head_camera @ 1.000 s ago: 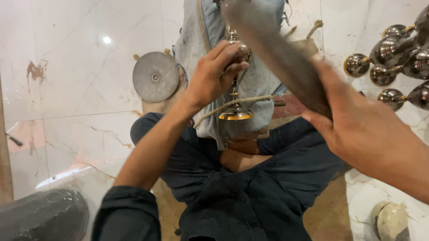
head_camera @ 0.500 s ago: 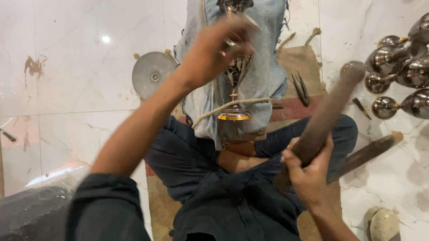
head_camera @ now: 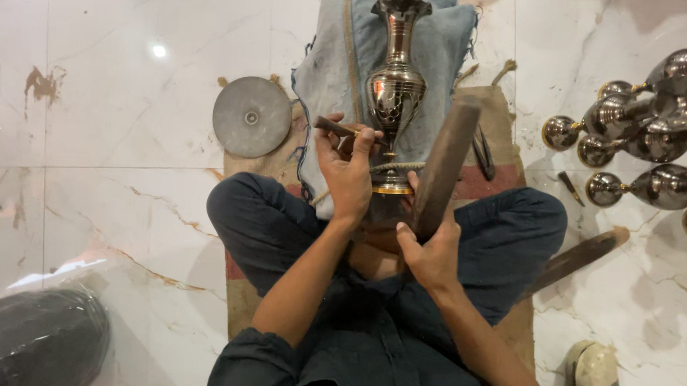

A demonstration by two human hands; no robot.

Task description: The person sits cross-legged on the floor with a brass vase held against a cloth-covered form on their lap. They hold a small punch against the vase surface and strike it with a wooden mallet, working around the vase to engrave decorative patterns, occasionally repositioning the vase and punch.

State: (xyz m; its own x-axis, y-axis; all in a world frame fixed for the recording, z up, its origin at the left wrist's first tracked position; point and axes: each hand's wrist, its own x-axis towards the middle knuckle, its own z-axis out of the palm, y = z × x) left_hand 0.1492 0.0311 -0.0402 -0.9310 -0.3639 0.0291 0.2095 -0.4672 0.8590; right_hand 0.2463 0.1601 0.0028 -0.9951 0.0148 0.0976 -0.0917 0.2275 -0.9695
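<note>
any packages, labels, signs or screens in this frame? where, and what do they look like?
None in view: no package, label, sign or screen.
What is there: a dark metal vase on a blue cloth, left hand on a thin tool, right hand gripping a dark wooden stick.

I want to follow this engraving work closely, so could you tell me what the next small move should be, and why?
Probably a light tap of the wooden mallet on the chisel. The left hand holds the chisel with its tip against the metal vase, and the right hand holds the mallet raised just beside it.
</note>
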